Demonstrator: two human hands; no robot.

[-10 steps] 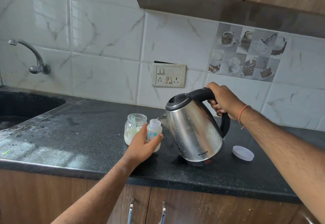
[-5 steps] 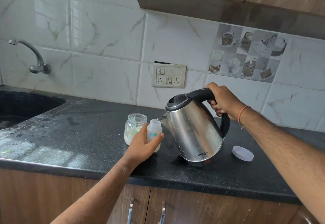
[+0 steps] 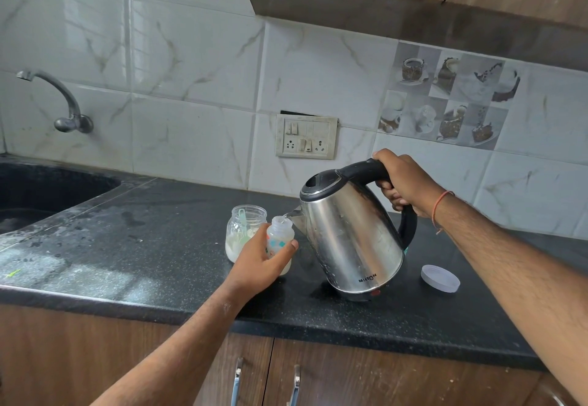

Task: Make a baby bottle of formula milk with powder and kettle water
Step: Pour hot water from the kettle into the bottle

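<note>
Now left hand (image 3: 254, 262) grips bottle (image 3: 280, 240); right hand (image 3: 404, 182) tilts kettle (image 3: 350, 240).

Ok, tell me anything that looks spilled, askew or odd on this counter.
Pale dusty smears and damp-looking patches cover the counter left of the jar, with a green scrap near the front edge. A lid lies loose right of the kettle. The pour itself looks clean.

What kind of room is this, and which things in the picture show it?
Most likely a home kitchen. A black stone countertop runs along a tiled wall, with a dark sink and a wall tap at the left, and wooden cabinets below. A steel electric kettle is in use.
</note>
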